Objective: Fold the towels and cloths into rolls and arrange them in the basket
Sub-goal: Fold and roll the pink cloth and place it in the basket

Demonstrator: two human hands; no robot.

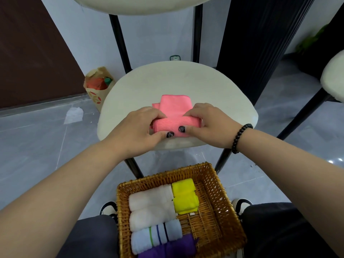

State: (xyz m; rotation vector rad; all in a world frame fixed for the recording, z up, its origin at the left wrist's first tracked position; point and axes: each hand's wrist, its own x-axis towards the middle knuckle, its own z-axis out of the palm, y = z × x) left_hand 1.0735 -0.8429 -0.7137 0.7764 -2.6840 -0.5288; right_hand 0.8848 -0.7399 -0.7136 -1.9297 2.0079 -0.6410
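Pink cloth, half rolled, gripped by both hands on chair seat; wicker basket nearby; paper bag, perhaps groceries.

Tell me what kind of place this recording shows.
Probably a home or small dining area: cream padded chairs on black metal legs, a grey tiled floor, and a brown paper bag of groceries by the wall.

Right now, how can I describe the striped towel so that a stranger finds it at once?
Look at the wicker basket on the floor in front of the cream chair. Along its left side lie rolled towels in a row. The striped towel is pale blue, between a white roll and a purple roll, and it alone has green, blue and black stripes.
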